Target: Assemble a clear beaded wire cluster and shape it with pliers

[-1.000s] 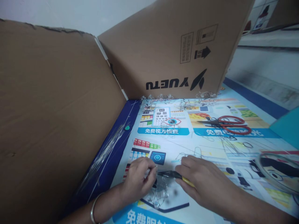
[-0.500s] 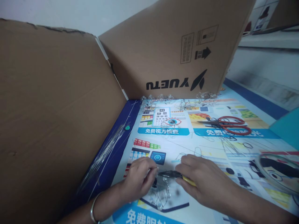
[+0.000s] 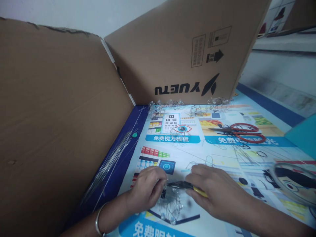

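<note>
My right hand (image 3: 214, 191) is closed round small pliers (image 3: 184, 186) with yellow handles, their dark jaws pointing left. My left hand (image 3: 146, 189), with a metal bangle on the wrist, pinches a thin wire piece right at the jaw tips. Below the two hands hangs a tangle of bent wire with clear beads (image 3: 170, 209), lying over the printed poster (image 3: 172, 138) that covers the table.
Red-handled scissors (image 3: 240, 131) lie at the right back. A bundle of straight wires (image 3: 108, 164) runs along the poster's left blue edge. Cardboard walls (image 3: 59, 108) stand left and behind. More wire-and-bead pieces (image 3: 187, 103) line the back wall. A clear round dish (image 3: 293, 181) sits far right.
Both hands stay in place with only slight finger shifts at the pliers' tip. The wire tangle below them has dropped a little lower.
</note>
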